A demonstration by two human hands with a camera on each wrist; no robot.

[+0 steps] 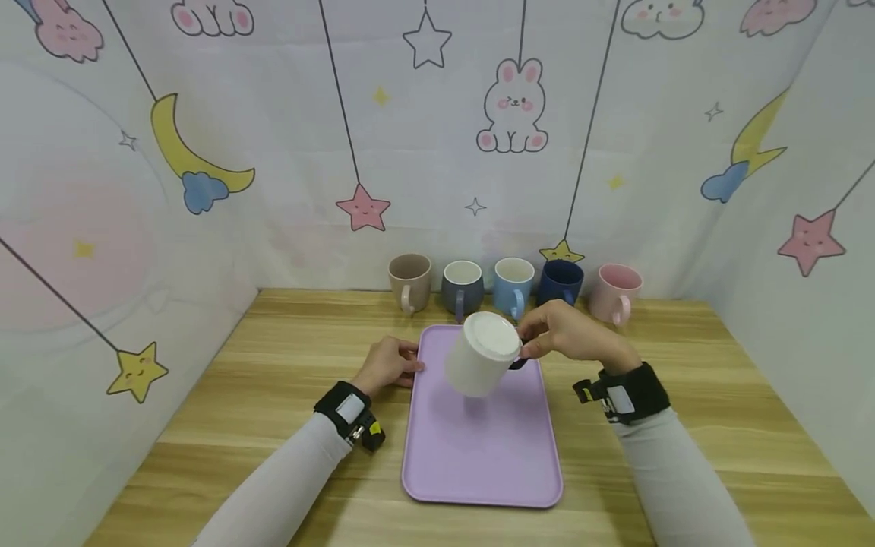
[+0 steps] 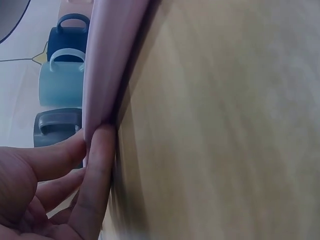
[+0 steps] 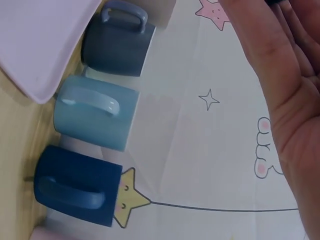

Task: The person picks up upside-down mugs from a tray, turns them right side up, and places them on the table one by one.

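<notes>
Above a purple tray (image 1: 481, 448), a white mug (image 1: 478, 357) is tipped over, its base turned up towards the head camera. My right hand (image 1: 570, 332) grips the mug by its black handle. At the tray's left edge, my left hand (image 1: 390, 365) pinches the rim between thumb and fingers, which the left wrist view shows close up. In the right wrist view my right hand (image 3: 285, 75) fills the right side, and the white mug is out of that picture. The tray lies on the wooden table.
Behind the tray stand several mugs in a row: beige (image 1: 410, 281), grey (image 1: 462, 290), light blue (image 1: 513, 285), navy (image 1: 560, 282) and pink (image 1: 615, 292). A patterned cloth (image 1: 437, 167) hangs right behind them. The wooden table (image 1: 287, 357) extends on both sides.
</notes>
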